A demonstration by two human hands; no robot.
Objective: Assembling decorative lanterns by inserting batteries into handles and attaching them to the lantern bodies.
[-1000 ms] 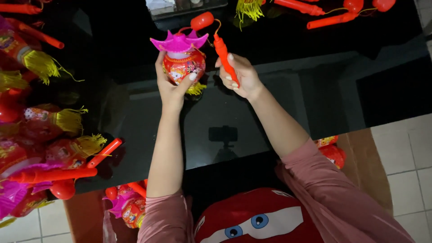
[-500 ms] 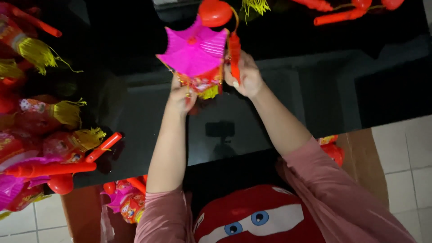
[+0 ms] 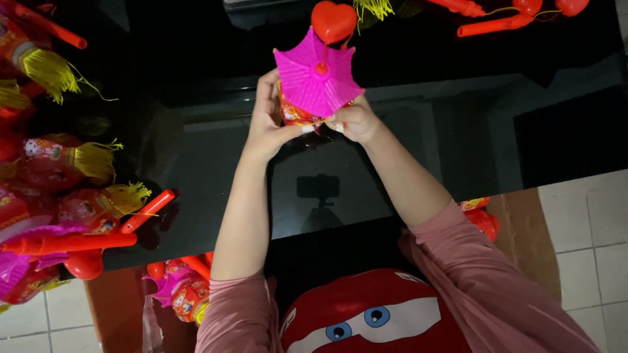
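I hold a small toy lantern up over the black glass table, its pink scalloped roof tipped toward the camera. A red heart-shaped knob shows just above the roof. My left hand grips the lantern's left side and red patterned body. My right hand grips the lower right edge. The red stick handle seen earlier is hidden behind the lantern.
Many finished lanterns with yellow tassels and red stick handles lie piled along the table's left side. More red handles lie at the top right. Lanterns sit under the table near a red cushion with cartoon eyes.
The lantern has tilted from upright until its pink roof faces the camera. Both hands moved up and closed around its body, and the red handle went out of sight.
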